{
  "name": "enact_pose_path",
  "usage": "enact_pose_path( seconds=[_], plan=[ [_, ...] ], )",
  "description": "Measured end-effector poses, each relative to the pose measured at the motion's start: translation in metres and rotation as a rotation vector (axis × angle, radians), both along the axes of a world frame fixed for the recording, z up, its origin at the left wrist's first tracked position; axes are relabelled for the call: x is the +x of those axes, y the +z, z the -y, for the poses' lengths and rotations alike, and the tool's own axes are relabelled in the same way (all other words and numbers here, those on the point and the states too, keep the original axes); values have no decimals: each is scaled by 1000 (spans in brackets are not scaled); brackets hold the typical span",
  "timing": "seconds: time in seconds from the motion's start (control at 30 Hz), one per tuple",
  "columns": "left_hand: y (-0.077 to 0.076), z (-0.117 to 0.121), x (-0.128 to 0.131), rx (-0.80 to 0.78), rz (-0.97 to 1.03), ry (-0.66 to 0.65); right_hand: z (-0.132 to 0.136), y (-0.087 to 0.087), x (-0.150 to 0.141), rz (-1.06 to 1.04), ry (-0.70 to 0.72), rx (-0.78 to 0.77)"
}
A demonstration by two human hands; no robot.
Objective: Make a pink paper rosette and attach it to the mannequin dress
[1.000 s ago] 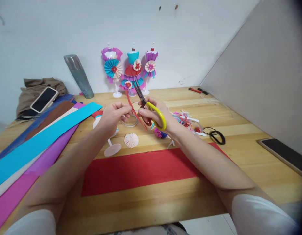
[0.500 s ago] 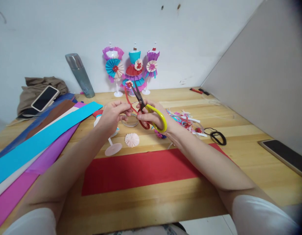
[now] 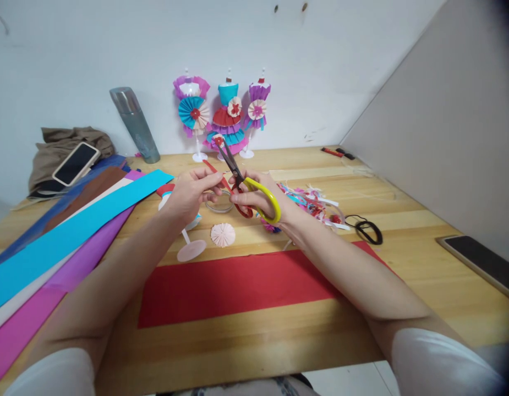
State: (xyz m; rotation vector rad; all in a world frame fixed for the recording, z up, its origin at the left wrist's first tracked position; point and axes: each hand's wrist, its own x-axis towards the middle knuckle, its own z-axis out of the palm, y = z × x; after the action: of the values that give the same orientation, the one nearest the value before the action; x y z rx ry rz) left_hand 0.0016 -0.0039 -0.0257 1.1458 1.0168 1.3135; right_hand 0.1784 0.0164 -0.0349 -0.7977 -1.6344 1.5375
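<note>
Half a second ago the narrow red paper strip (image 3: 210,166) curved up beside the blades; now it lies straighter, its far end lower and aimed at eleven o'clock. I judge that this leaves it steadier between my hands, and I see the blades apart from it. My left hand (image 3: 192,195) pinches it between thumb and forefinger. Its near end meets the fingers of my right hand (image 3: 260,201), though I can't tell whether they pinch it too. Those fingers are curled around the yellow-and-red-handled metal scissors (image 3: 237,175), blades slightly parted and pointing to eleven.

As for containers, from my hands the grey-green bottle with a silver cap (image 3: 135,127) stands at ten o'clock on the wooden desk (image 3: 411,220), capped, so I can't see what it holds. The tangled heap of coloured paper scraps (image 3: 312,201) at three o'clock lies loose on the desk.
</note>
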Motion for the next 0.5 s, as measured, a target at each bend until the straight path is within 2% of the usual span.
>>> enact_pose_path(
  seconds=[0.27,0.5],
  plan=[
    [6,0,-3,65,-36,20,-9,1,8,-16,-46,130],
    [3,0,-1,83,-79,11,-7,-6,-2,-112,-128,36]
  ],
)
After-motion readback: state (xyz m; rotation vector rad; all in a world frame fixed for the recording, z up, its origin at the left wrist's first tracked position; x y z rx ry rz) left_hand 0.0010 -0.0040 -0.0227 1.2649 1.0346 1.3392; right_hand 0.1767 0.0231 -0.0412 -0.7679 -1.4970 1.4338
